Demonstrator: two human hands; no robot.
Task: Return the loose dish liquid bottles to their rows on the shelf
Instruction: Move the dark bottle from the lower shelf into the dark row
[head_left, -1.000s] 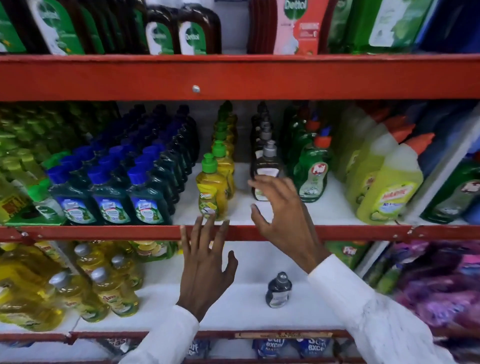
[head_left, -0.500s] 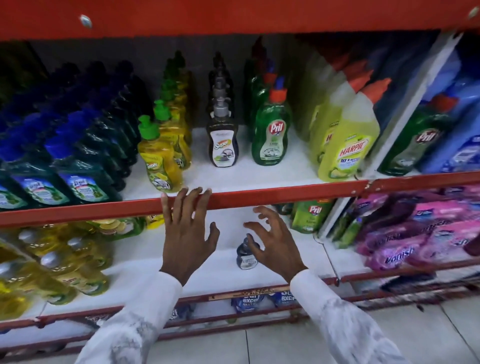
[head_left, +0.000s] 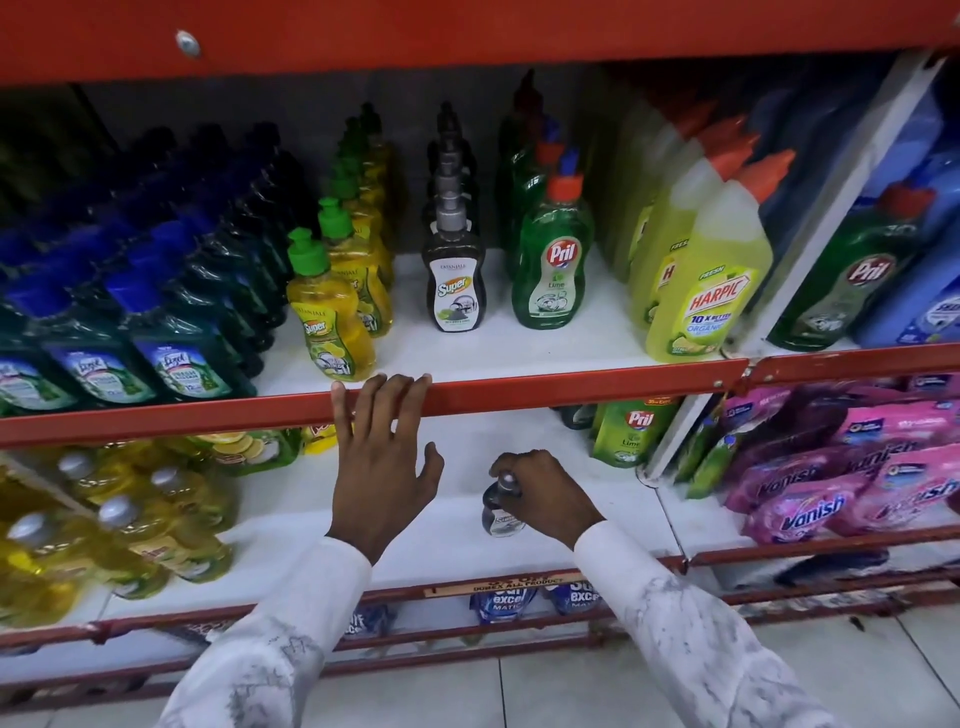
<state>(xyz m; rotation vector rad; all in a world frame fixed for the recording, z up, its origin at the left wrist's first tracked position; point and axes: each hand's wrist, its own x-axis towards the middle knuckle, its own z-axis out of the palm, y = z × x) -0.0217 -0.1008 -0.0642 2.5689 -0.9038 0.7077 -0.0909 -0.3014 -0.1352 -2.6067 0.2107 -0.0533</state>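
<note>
A small dark loose bottle (head_left: 497, 514) with a grey cap stands alone on the white lower shelf (head_left: 452, 452). My right hand (head_left: 545, 493) is closed around its cap and neck from the right. My left hand (head_left: 382, 457) rests flat, fingers spread, with its fingertips on the red shelf edge (head_left: 571, 384). On the shelf above, a row of matching dark Super bottles (head_left: 454, 280) runs back from the front, between a row of yellow Super bottles (head_left: 332, 322) and a row of green Pril bottles (head_left: 553, 265).
Blue-capped Lizol bottles (head_left: 176, 358) fill the upper shelf's left. Yellow Harpic bottles (head_left: 706, 291) stand at its right. Yellow bottles (head_left: 119, 540) crowd the lower shelf's left; a Pril pouch (head_left: 631, 431) and pink Vanish packs (head_left: 841, 483) lie at right. Tiled floor below.
My right hand came down from the upper shelf to the lower shelf and closed on the small dark bottle's top. My left hand stayed at the red shelf edge. The view tilted downward.
</note>
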